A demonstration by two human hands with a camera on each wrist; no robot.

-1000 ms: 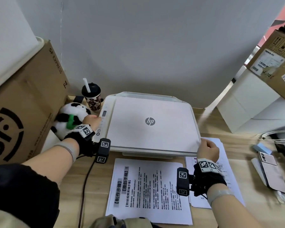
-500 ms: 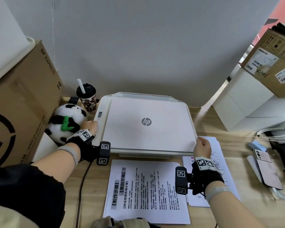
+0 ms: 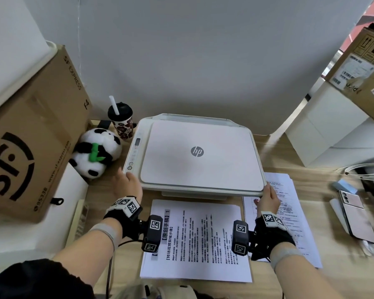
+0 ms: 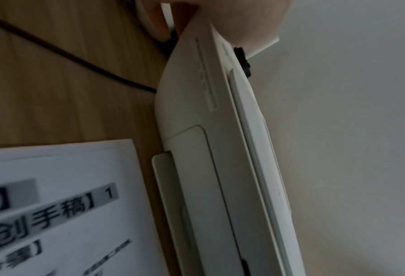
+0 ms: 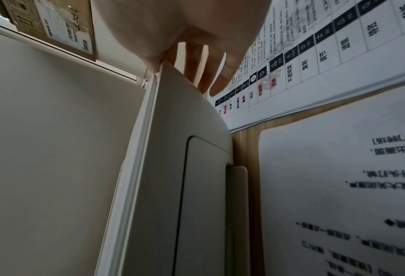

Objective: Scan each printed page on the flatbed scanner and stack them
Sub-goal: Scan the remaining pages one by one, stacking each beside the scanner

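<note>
Scanner lid [image 3: 200, 154] lies shut on the white HP flatbed scanner [image 3: 136, 160], stretching between the two hands. The right hand [image 3: 267, 198] is at the lid's near right corner: in the right wrist view the thumb sits on top of the lid edge and the fingers [image 5: 216, 82] reach loosely below the corner, over the printed sheets, so it looks set to lift rather than clamped tight. The left hand [image 3: 127, 183] rests with relaxed fingers at the scanner's near left corner, just below the button strip, holding nothing.

The lid is a thin, rigid plastic panel, probably light and hinged along the far side, away from both hands; it should swing up from the near edge, and the corner under the right thumb is a fair place to take it. The smooth plastic may slip, so fingertips hooked under the lip would serve better than a pinch from above.

Page 1 [image 3: 195, 240] lies flat on the wooden desk [image 3: 324, 283] between the wrists, and a stack of printed pages [image 3: 289, 212] lies under and beyond the right hand. Single sheets are limp, light and easily creased; lifting one by a corner or edge suits them best.
</note>
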